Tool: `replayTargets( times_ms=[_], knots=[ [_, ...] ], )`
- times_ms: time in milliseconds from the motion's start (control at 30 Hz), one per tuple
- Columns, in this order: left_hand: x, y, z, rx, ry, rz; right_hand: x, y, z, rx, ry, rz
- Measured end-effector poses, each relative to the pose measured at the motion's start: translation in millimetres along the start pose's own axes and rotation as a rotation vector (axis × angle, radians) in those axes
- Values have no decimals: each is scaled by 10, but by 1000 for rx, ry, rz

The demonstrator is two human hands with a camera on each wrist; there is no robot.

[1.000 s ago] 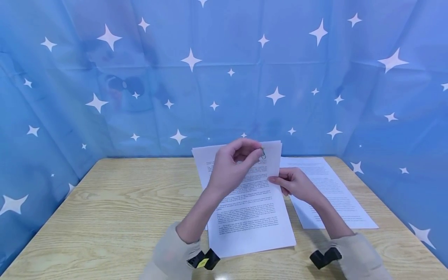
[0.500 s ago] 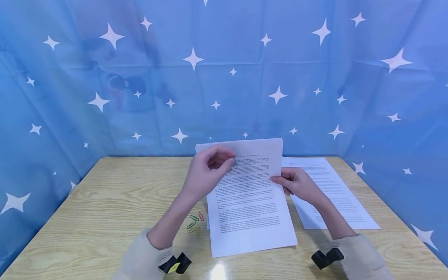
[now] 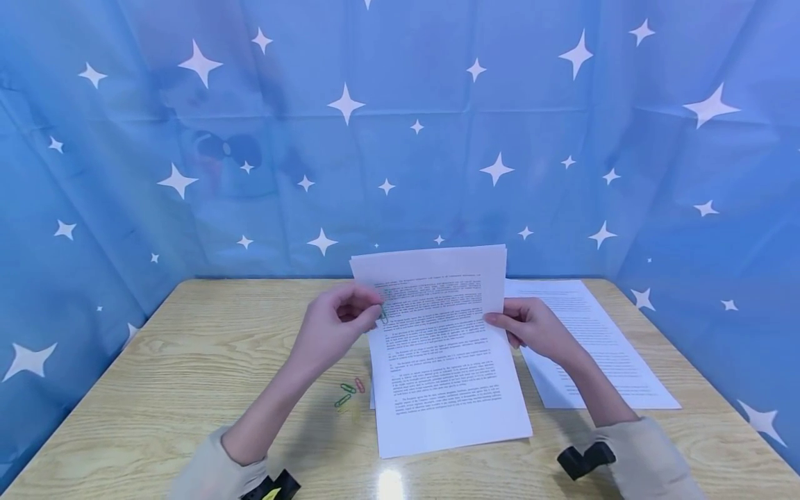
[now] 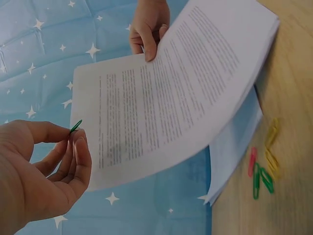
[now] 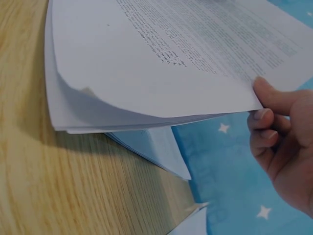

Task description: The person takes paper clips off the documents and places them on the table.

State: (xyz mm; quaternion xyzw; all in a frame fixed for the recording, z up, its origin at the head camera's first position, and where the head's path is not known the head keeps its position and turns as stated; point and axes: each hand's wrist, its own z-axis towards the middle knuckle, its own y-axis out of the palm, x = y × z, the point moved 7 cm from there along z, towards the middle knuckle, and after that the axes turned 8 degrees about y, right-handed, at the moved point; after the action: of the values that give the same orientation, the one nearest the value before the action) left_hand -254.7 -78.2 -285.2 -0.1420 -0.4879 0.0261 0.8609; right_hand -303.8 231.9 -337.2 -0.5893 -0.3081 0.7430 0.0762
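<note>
My right hand (image 3: pixel 534 326) pinches the right edge of a stack of printed paper sheets (image 3: pixel 437 423), thumb on the front and fingers behind. The stack is tilted up, its top raised off the table. In the right wrist view its layered sheets (image 5: pixel 132 93) bow near the lower corner. A green paper clip (image 4: pixel 76 126) is pinched between the thumb and index finger of my left hand (image 3: pixel 334 323), close to the stack's upper left edge. In the left wrist view the clip stands apart from the hand's other fingers, over the paper's margin.
Several loose paper clips (image 3: pixel 342 401), green, red and yellow, lie on the wooden table (image 3: pixel 206 368) left of the stack. More printed sheets (image 3: pixel 600 368) lie flat at the right. Another sheet (image 4: pixel 234 147) lies beneath the raised stack. A blue star-patterned curtain (image 3: pixel 281 139) hangs behind.
My left hand has moved left and down from the stack's upper right to its left edge, with the green paper clip still pinched. The loose clips came into sight. My right hand has barely moved.
</note>
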Motion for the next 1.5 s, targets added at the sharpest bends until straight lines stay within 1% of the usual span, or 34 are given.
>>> replayTargets(
  times_ms=[133,233,300,533,867,1100,1333,1500],
  knots=[
    [-98,-53,-61,-10,-45,24,1,0,1,-2,2,6],
    [-154,-74,-112,-30,-65,39,0,3,3,-4,-2,8],
    [-195,-82,-146,-42,-76,48,0,1,4,-2,-5,8],
    [-346,-82,-273,-94,-159,99,1,-8,2,0,-8,8],
    [-513,-51,-406,-183,-181,175,3,-10,9,-2,-6,12],
    [-590,24,-480,-259,-197,186,13,5,5,-13,-11,24],
    [-657,106,-515,-351,-178,203,11,2,6,-11,-10,15],
    [-693,156,-536,-387,-194,198,4,1,11,-9,-10,14]
  ],
)
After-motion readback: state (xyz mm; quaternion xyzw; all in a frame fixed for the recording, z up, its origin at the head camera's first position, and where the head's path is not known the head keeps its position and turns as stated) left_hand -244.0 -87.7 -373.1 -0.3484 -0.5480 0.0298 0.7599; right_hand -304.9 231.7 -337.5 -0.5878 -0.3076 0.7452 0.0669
